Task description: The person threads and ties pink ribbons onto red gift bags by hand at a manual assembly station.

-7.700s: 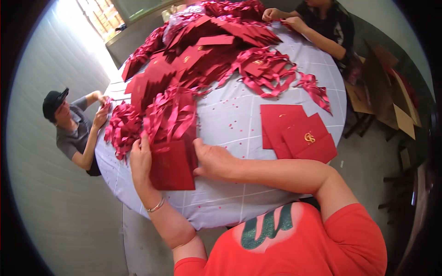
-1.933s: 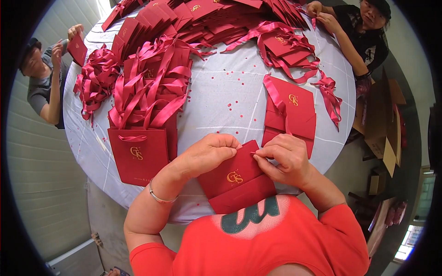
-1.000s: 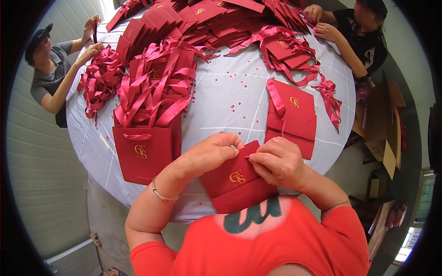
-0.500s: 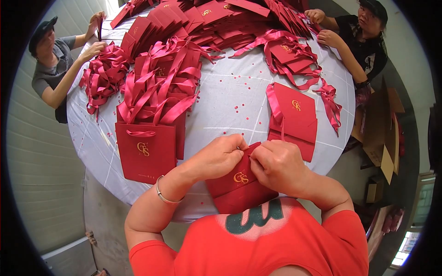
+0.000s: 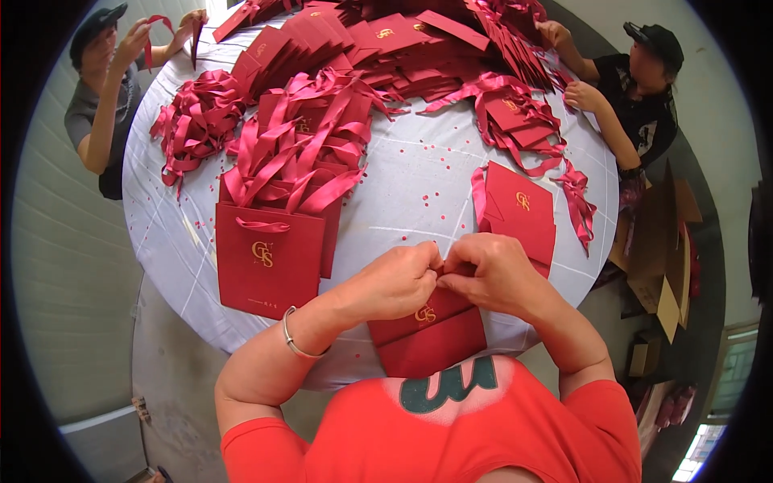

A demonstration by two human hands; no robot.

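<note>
A flat red paper gift bag (image 5: 431, 346) with a gold emblem lies at the table's near edge, close to my body. My left hand (image 5: 398, 282), a silver bangle on its wrist, pinches at the bag's top edge. Against its fingertips, my right hand (image 5: 491, 270) pinches at the same edge with thumb and forefinger. Fingers hide that bit of the bag, and whether a ribbon end is between them cannot be seen. Right beyond my right hand lie flat red bags (image 5: 522, 201) with a pink ribbon (image 5: 480, 197).
Finished-looking bags with ribbon handles (image 5: 270, 258) stand left of my arm. A loose ribbon heap (image 5: 201, 121) and piled bags (image 5: 386, 36) lie farther off on the white-covered table (image 5: 403, 189). Co-workers (image 5: 105, 105) (image 5: 640, 105) handle pieces at both sides. Cardboard boxes (image 5: 656, 241) stand at right.
My hands have come together at the bag's top edge, and the bag lies flatter. The left co-worker has raised a ribbon. The whole view has shifted slightly.
</note>
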